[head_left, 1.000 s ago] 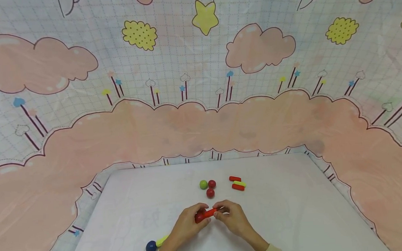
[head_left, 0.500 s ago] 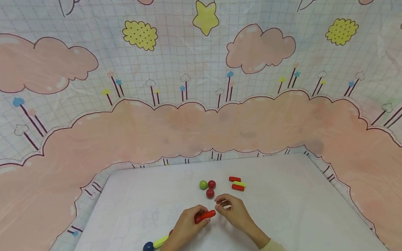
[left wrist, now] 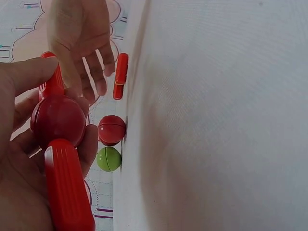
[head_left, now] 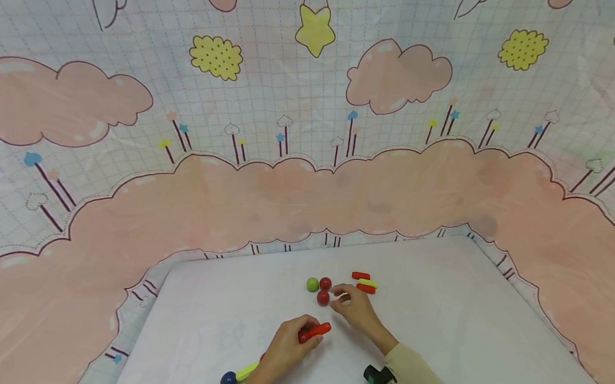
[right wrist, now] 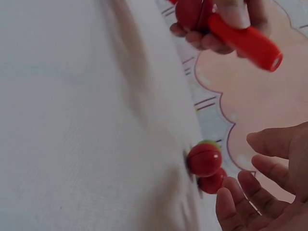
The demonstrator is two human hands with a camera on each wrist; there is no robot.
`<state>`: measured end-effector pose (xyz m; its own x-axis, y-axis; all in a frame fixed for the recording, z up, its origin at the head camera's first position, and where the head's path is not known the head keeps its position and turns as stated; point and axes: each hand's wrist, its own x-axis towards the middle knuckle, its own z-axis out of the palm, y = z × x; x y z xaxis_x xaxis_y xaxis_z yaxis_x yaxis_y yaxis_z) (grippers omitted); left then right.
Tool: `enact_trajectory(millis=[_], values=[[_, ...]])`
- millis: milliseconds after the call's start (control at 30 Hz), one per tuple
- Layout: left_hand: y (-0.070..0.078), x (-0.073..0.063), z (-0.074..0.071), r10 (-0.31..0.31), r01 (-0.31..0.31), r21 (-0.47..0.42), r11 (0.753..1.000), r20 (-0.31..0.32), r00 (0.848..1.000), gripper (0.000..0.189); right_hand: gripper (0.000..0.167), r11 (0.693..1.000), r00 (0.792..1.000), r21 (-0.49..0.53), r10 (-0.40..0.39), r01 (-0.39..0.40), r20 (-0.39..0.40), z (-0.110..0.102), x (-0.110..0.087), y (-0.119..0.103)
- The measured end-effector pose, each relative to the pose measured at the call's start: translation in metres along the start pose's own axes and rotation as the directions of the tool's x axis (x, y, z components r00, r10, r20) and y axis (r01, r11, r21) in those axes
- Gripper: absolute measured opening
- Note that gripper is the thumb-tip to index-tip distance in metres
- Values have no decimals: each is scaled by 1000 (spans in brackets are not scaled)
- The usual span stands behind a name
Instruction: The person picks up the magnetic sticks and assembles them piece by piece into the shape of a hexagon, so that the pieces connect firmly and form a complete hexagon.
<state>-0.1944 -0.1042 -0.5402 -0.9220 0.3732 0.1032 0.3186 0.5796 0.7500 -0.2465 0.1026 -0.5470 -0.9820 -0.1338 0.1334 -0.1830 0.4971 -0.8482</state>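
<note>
- Red joined piece in my left hand: a ball with a stick meeting it on each side, on my side of the green ball.
- Its long axis runs crosswise; the right-hand stick points out to my right and slightly away from me, the left-hand stick the opposite way.
- That grip curls round the ball, with my thumb pressing on the right-hand stick.
- My right hand has its fingers loosely spread and pinches nothing; it sits right of the green ball and a little nearer me.
- Just beside its fingertips, in front of the green ball, lies the nearer red ball; whether they touch I cannot tell.
- Right next to the green ball is another red ball.
- Further right of the green ball lie a yellow stick and two red sticks, nearly parallel, lengthwise left to right.
- Well to the left of the green ball and nearer me, a blue ball carries a yellow-green stick pointing right and away from me.
</note>
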Motion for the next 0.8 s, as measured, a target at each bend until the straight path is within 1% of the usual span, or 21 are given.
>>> enact_trajectory(millis=[67, 233, 367, 500, 700, 800], values=[[0, 0, 0, -12, 12, -5, 1000, 6, 1000, 25, 30, 1000, 1000, 16, 24, -24, 4, 4, 4, 3], [-2, 0, 1, 11, -11, -1, 1000, -4, 1000, 23, 33, 997, 998, 27, 69, -69, 8, 13, 9, 8], [-3, 0, 2, 26, -26, 4, 1000, -12, 1000, 22, 37, 999, 999, -29, 45, -45, 19, 17, 12, 8], [-2, 0, 1, 28, -27, 6, 1000, -15, 1000, 22, 36, 996, 999, -82, 26, -24, 24, 20, 14, 8], [-1, -1, 1, 45, -45, 9, 999, -29, 999, 21, 26, 995, 999, -95, 41, -40, 10, 24, 13, 10], [-2, -1, 2, 49, -49, 7, 999, -32, 998, 21, 24, 994, 999, -93, 51, -50, 10, 25, 13, 11]])
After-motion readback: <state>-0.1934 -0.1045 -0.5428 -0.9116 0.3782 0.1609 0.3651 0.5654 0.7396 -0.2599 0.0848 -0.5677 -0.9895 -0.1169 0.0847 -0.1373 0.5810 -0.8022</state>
